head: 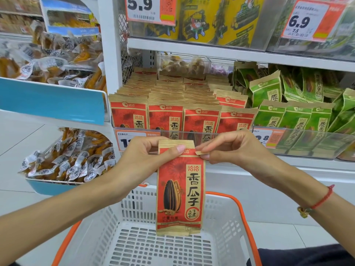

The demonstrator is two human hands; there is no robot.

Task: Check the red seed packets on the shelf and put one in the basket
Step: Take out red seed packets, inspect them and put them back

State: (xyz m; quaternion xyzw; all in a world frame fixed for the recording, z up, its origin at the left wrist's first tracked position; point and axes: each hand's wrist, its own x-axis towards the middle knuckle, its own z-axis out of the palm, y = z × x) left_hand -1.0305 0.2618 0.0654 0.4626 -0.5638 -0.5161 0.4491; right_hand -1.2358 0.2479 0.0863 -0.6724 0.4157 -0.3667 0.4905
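A red seed packet with a black sunflower seed printed on it hangs upright above the white basket. My left hand pinches its top left corner, thumb across the front. My right hand pinches the top right edge between thumb and forefinger. Rows of the same red seed packets stand on the shelf just behind my hands, behind a clear plastic shelf front.
The basket has an orange rim and handle and holds nothing visible. Green seed packets fill the shelf to the right. Bins of wrapped snacks stand on blue racks at the left. Price tags hang above.
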